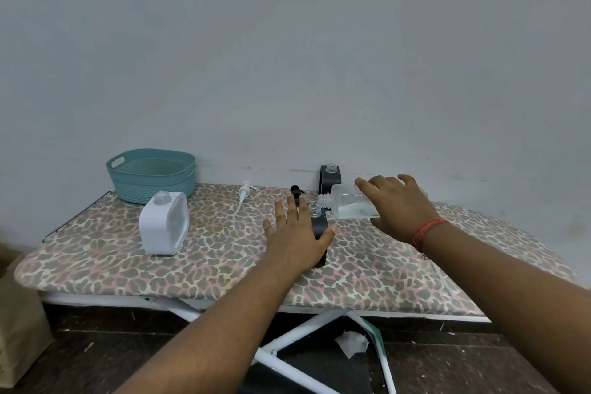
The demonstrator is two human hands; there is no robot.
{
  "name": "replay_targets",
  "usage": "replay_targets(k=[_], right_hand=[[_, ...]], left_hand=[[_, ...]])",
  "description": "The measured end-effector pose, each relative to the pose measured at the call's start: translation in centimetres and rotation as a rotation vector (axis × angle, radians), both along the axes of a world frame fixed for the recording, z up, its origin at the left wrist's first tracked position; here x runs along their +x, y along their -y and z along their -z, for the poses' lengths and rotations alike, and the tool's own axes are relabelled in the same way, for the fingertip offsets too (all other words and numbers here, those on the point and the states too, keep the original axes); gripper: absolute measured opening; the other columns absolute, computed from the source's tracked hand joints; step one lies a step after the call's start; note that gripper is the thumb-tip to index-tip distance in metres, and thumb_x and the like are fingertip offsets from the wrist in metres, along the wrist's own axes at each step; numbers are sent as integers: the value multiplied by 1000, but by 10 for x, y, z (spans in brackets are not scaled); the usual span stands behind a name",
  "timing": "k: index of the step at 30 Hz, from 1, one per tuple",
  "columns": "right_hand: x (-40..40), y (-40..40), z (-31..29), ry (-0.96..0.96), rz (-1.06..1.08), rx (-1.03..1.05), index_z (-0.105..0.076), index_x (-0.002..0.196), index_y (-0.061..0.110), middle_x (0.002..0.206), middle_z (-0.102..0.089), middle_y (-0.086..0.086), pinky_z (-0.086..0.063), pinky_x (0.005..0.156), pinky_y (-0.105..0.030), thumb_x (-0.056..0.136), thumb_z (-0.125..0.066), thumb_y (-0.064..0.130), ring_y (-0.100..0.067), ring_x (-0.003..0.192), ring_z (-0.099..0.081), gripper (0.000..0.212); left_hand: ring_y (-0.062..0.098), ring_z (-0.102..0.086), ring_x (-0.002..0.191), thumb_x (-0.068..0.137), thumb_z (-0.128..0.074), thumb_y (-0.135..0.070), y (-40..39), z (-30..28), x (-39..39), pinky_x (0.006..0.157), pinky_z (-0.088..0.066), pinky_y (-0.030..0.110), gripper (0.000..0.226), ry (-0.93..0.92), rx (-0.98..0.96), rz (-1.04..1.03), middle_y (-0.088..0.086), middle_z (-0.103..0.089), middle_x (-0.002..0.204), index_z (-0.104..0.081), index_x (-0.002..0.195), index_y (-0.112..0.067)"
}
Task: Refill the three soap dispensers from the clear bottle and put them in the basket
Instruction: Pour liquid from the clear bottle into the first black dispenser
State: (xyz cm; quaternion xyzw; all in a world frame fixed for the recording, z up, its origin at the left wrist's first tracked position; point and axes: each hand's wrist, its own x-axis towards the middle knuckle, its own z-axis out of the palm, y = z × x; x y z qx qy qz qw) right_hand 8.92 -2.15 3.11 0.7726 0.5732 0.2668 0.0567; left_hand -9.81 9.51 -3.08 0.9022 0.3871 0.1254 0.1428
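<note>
My right hand (396,205) grips the clear bottle (347,203), tipped on its side with its open neck just above the mouth of a black soap dispenser (320,227). My left hand (295,232) holds that black dispenser from the left, thumb across its front. A white dispenser (164,224) stands uncapped at the left. A second black dispenser (330,179) stands uncapped at the back by the wall. The teal basket (150,174) sits at the back left with nothing visible inside.
A white pump head (244,193) and a black pump head (295,192) lie on the leopard-print ironing board (224,253). The wall runs right behind the board. A brown paper bag (19,313) stands on the floor at the left.
</note>
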Motion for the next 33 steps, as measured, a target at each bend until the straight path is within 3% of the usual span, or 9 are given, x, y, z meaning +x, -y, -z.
replay_targets(k=[33], right_hand=[[1, -1, -9, 60, -4, -50, -27, 145, 27, 137, -53, -3, -32, 112, -52, 83, -69, 42, -26, 120, -55, 76]], left_hand=[[32, 20, 152, 92, -26, -77, 0, 1, 1, 121, 0, 63, 97, 3, 7, -2, 6, 16, 168, 14, 159, -19]])
